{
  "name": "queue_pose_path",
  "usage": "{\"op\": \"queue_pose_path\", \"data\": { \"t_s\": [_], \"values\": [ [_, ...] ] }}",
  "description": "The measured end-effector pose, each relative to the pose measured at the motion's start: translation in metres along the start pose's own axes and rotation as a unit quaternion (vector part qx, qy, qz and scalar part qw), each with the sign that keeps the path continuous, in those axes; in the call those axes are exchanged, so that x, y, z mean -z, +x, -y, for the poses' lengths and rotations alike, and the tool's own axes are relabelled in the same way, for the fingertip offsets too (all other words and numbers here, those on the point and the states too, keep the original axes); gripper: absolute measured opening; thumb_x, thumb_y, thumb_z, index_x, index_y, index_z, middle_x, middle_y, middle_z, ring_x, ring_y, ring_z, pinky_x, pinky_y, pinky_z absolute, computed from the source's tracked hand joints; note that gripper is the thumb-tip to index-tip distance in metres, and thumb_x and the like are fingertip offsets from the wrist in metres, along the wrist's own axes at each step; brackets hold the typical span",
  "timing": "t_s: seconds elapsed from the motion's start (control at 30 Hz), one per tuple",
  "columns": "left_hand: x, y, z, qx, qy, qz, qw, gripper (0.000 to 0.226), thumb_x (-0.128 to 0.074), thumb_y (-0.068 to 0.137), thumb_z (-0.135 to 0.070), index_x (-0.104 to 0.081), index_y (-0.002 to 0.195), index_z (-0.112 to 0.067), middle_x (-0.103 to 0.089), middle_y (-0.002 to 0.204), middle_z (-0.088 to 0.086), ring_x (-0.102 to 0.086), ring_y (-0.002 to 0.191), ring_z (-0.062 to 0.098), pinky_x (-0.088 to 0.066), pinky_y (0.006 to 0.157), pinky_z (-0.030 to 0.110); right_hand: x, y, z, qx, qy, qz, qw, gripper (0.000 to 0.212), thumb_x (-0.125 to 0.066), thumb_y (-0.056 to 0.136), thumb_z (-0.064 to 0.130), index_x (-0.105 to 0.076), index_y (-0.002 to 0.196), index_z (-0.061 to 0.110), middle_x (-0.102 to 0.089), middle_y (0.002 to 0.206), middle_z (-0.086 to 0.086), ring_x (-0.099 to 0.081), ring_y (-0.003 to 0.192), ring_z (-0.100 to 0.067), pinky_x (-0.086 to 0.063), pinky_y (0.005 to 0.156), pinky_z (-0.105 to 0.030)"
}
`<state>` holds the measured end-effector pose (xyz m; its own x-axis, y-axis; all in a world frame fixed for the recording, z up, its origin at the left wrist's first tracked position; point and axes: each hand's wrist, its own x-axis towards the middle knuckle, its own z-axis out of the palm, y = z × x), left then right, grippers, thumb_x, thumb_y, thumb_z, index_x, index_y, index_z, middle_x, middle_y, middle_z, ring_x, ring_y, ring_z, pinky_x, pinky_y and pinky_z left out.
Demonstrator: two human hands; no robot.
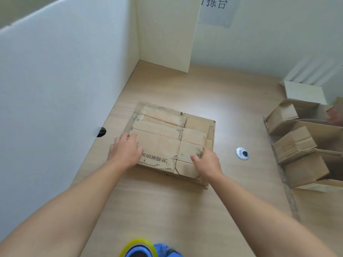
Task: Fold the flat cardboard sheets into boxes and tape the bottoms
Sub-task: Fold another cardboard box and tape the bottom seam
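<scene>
Both the left hand (126,150) and right hand (208,162) grip opposite edges of the sheets (163,134) stacked mid-counter (167,210), fingers curled round them, with folded boxes (295,145) piled at right.

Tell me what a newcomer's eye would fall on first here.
The stack of flat cardboard sheets in the middle of the wooden table draws the eye first, with the left hand and the right hand gripping its near sides. Next come the folded boxes at the right edge and the yellow tape roll at the bottom.
</scene>
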<state>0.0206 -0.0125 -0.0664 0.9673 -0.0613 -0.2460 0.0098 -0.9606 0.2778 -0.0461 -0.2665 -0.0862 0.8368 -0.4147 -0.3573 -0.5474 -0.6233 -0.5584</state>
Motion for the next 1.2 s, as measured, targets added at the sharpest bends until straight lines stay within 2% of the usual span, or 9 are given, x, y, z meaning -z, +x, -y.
{"op": "queue_pose_path", "data": {
  "t_s": [0.17,0.37,0.43,0.6,0.7,0.83,0.93,1.03,1.2],
  "values": [
    [-0.011,0.018,0.01,0.049,-0.105,0.027,0.993,0.065,-0.051,0.095,-0.04,-0.029,0.152,-0.019,-0.029,0.155,0.013,-0.032,0.137,0.036,-0.034,0.111,0.047,-0.014,0.016,0.002,-0.081,0.099,-0.037,0.991,0.05,-0.064,0.088,0.039,-0.054,0.132,0.018,-0.053,0.131,-0.009,-0.057,0.112,-0.03,-0.049,0.097,-0.042],
    [-0.019,-0.002,0.005,0.077,-0.164,-0.028,0.983,0.061,-0.061,0.091,-0.04,-0.041,0.142,-0.013,-0.04,0.136,0.017,-0.041,0.125,0.038,-0.037,0.105,0.043,-0.004,0.001,-0.023,-0.125,0.303,-0.017,0.944,0.024,-0.062,0.095,0.025,-0.055,0.117,0.018,-0.064,0.116,-0.006,-0.063,0.103,-0.024,-0.052,0.09,-0.04],
    [-0.015,-0.017,-0.002,0.077,-0.203,-0.046,0.975,0.061,-0.062,0.091,-0.039,-0.043,0.143,-0.013,-0.042,0.135,0.016,-0.045,0.125,0.035,-0.037,0.104,0.042,0.006,-0.013,-0.034,-0.114,0.342,-0.009,0.933,0.011,-0.057,0.097,0.017,-0.055,0.108,0.019,-0.066,0.111,-0.011,-0.065,0.093,-0.025,-0.053,0.079,-0.038],
    [-0.002,-0.073,-0.02,0.026,-0.308,-0.067,0.949,0.059,-0.067,0.091,-0.03,-0.046,0.143,-0.013,-0.048,0.136,0.008,-0.051,0.117,0.024,-0.04,0.096,0.033,0.043,-0.063,-0.061,-0.047,0.416,-0.01,0.908,0.022,-0.049,0.1,0.008,-0.056,0.118,0.016,-0.068,0.092,-0.005,-0.062,0.076,-0.018,-0.048,0.069,-0.034],
    [0.0,-0.113,-0.029,-0.009,-0.342,-0.082,0.936,0.047,-0.067,0.09,-0.028,-0.054,0.133,-0.018,-0.056,0.125,-0.002,-0.055,0.109,0.016,-0.042,0.087,0.029,0.065,-0.098,-0.079,-0.03,0.468,-0.024,0.883,0.023,-0.043,0.103,0.008,-0.059,0.115,0.02,-0.069,0.093,-0.001,-0.06,0.079,-0.016,-0.047,0.074,-0.038],
    [0.001,-0.162,-0.049,-0.013,-0.417,-0.084,0.905,0.049,-0.066,0.093,-0.024,-0.049,0.139,-0.017,-0.057,0.128,-0.005,-0.056,0.116,0.014,-0.047,0.098,0.036,0.097,-0.153,-0.109,-0.01,0.526,-0.035,0.85,0.026,-0.04,0.106,0.012,-0.061,0.111,0.025,-0.066,0.101,0.001,-0.056,0.089,-0.018,-0.044,0.072,-0.037],
    [-0.002,-0.204,-0.066,-0.039,-0.497,-0.047,0.866,0.034,-0.062,0.095,-0.015,-0.054,0.128,-0.019,-0.066,0.116,-0.001,-0.064,0.106,0.015,-0.053,0.093,0.038,0.114,-0.193,-0.141,0.016,0.553,-0.033,0.832,0.027,-0.04,0.106,0.013,-0.063,0.112,0.026,-0.067,0.103,0.003,-0.058,0.091,-0.017,-0.045,0.07,-0.035],
    [-0.008,-0.25,-0.081,-0.08,-0.534,-0.024,0.841,0.022,-0.057,0.097,-0.004,-0.058,0.11,-0.021,-0.069,0.107,-0.004,-0.067,0.094,0.006,-0.054,0.086,0.031,0.123,-0.231,-0.173,0.045,0.543,-0.031,0.838,0.03,-0.039,0.106,0.012,-0.064,0.114,0.028,-0.069,0.102,0.007,-0.062,0.094,-0.012,-0.048,0.076,-0.032],
    [-0.037,-0.308,-0.081,-0.102,-0.54,0.014,0.835,0.025,-0.059,0.096,-0.002,-0.056,0.112,-0.022,-0.07,0.107,-0.007,-0.067,0.1,0.005,-0.052,0.084,0.022,0.109,-0.272,-0.22,0.064,0.473,-0.021,0.879,0.033,-0.038,0.107,0.012,-0.064,0.12,0.029,-0.07,0.118,0.005,-0.063,0.113,-0.01,-0.043,0.102,-0.039]
  ]
}}
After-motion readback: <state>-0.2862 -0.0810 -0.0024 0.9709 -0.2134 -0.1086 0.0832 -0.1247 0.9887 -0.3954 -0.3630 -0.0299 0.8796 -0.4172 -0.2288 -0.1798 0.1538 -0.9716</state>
